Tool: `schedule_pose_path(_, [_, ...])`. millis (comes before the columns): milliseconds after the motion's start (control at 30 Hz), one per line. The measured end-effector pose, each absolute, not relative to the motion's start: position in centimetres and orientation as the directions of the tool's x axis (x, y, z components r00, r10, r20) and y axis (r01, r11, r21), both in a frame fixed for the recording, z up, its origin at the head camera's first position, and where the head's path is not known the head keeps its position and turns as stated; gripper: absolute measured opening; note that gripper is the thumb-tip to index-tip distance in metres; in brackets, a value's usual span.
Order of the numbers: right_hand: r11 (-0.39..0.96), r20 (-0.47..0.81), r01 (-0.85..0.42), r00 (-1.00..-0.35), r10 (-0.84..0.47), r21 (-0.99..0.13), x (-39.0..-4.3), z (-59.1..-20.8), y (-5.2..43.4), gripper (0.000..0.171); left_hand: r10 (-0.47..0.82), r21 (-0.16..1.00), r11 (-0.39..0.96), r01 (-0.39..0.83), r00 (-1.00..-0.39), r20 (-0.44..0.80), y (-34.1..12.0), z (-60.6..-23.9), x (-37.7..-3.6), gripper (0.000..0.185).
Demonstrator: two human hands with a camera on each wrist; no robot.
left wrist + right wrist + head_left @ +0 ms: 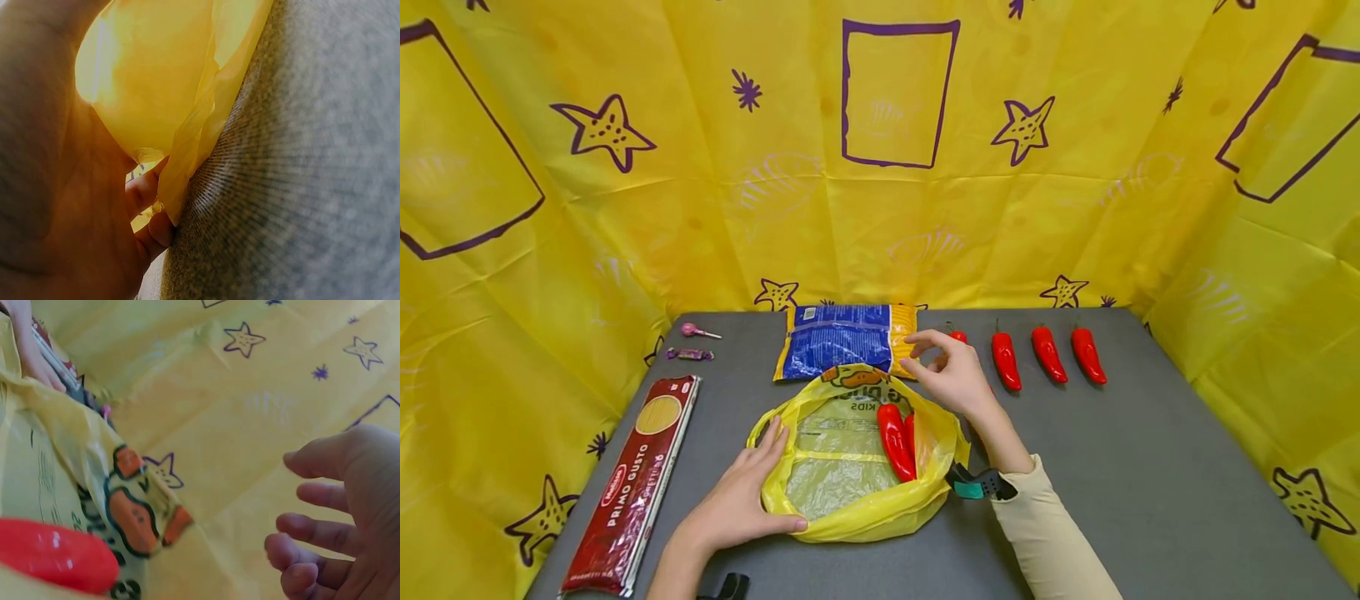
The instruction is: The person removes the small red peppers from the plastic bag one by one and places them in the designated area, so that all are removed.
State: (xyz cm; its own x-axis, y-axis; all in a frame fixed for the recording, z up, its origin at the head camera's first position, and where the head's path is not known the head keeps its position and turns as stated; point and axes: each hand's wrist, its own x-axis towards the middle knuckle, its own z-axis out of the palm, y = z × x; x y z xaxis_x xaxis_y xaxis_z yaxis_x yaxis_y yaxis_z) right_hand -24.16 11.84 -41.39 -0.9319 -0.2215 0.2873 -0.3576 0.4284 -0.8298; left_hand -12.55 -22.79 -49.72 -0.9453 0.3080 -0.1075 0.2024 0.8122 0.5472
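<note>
Yellow star-print sheeting walls off a grey counter [1150, 467]. Far left of frame: red spaghetti pack [634, 482] lying flat; above it a pink lollipop [698, 332] and a wrapped candy [689, 354]. Lower centre-left: left hand [741, 498] rests on the near-left rim of the yellow bag [850, 454], fingers straight along the edge, thumb curled under the plastic, holding the mouth open. Left wrist view confirms plastic against palm and fingers. Inside the bag, right side: two red peppers [897, 440] lying side by side. Behind the bag, a blue-and-yellow pasta packet [842, 342]. Centre: right hand [951, 375] hangs above the bag's far-right rim, fingers loosely spread, gripping nothing; right wrist view shows the same. Just behind it a pepper [957, 337], mostly hidden. Right of that, three more peppers [1048, 354] in a row, apart from each other. Judged step: loading peppers into the bag, roughly a third in. Next move calls for reaching to the nearest loose pepper while the left hand keeps the mouth open.
</note>
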Motion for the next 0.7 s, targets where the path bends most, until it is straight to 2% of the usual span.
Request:
schedule_pose_path(233, [0.365,0.219,-0.332,-0.923,-0.317,-0.870,-23.9,-41.7,8.9,0.027,0.308,0.555,0.809,0.195,-0.944,-0.117,-22.8,-49.6,-12.5,0.136])
schedule_pose_path(367, [0.327,0.217,-0.364,-0.887,-0.408,-0.872,-23.8,-42.5,7.6,0.031,0.314,0.557,0.805,0.203,-0.943,-0.111,-22.9,-49.6,-12.5,0.136])
schedule_pose_path(567, [0.376,0.212,-0.484,-0.791,-0.574,-0.790,-24.0,-44.0,6.7,0.034,0.313,0.562,0.802,0.203,-0.944,-0.106,-22.9,-49.4,-12.5,0.134])
schedule_pose_path(700, [0.419,0.199,-0.551,-0.745,-0.636,-0.722,-24.4,-45.0,7.0,0.035,0.318,0.559,0.801,0.212,-0.943,-0.099,-22.9,-49.3,-12.4,0.134])
